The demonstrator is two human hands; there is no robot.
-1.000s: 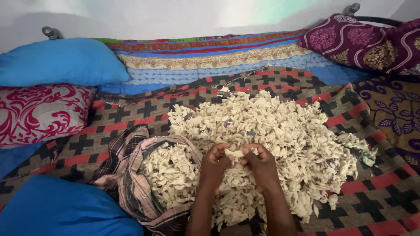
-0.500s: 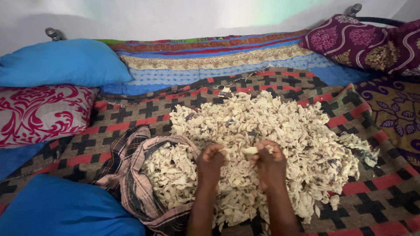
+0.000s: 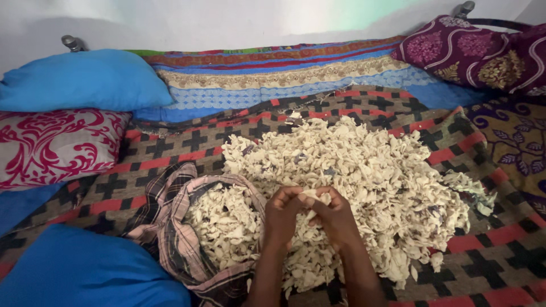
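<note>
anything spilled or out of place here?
A few cream scraps lie loose on the patterned blanket, strayed off the right edge of the big pile. Otherwise nothing odd: both hands, left hand and right hand, pinch one piece.

Both forearms reach forward, left hand (image 3: 282,213) and right hand (image 3: 334,215) meeting, fingertips pinched together

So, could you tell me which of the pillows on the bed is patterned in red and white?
The red-and-white pillow on the left side, lying between the two plain blue pillows; the floral pillow at top right is maroon instead.
</note>
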